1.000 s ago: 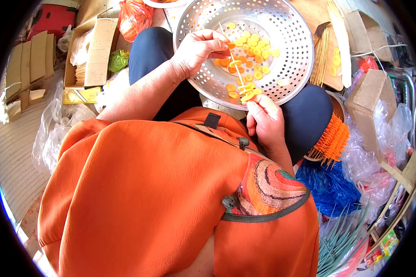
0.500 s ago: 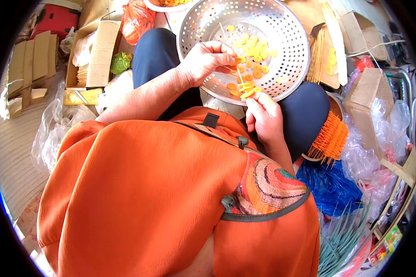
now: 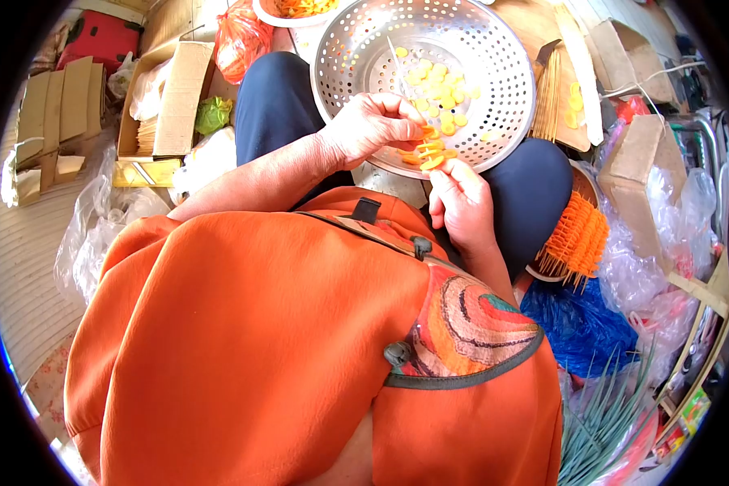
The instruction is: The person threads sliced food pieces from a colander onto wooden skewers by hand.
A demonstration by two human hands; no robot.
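Brown cardboard sheets (image 3: 77, 101) stand at far left; next to them, an open carton (image 3: 184, 97). Left forearm (image 3: 259, 174) slants up and rightward, crossing in front of the dark-trousered left knee (image 3: 274, 89).

Left hand (image 3: 377, 130): back uppermost, knuckles bent, fingers directed right over the near part of the metal colander (image 3: 336, 61). Thumb and fingertips closed, pinching an orange slice (image 3: 429, 130); cannot tell whether that slice is on the skewer (image 3: 392, 50). Skewer rises obliquely past the knuckles, its upper length bare, its middle hidden by the hand.

Skewered slices (image 3: 432, 154) sit in a short row between the two hands, near the colander's near rim. Loose slices (image 3: 439, 79) lie scattered in the colander beyond.

Right hand (image 3: 462, 202): lower and nearer the body, wrist running upward, thumb and index finger closed on the lowest of the skewered slices; other fingers curled under. Skewer end not visible there.

Farther right: right knee (image 3: 535, 186), then finished-looking rows of orange pieces on sticks (image 3: 575, 235).
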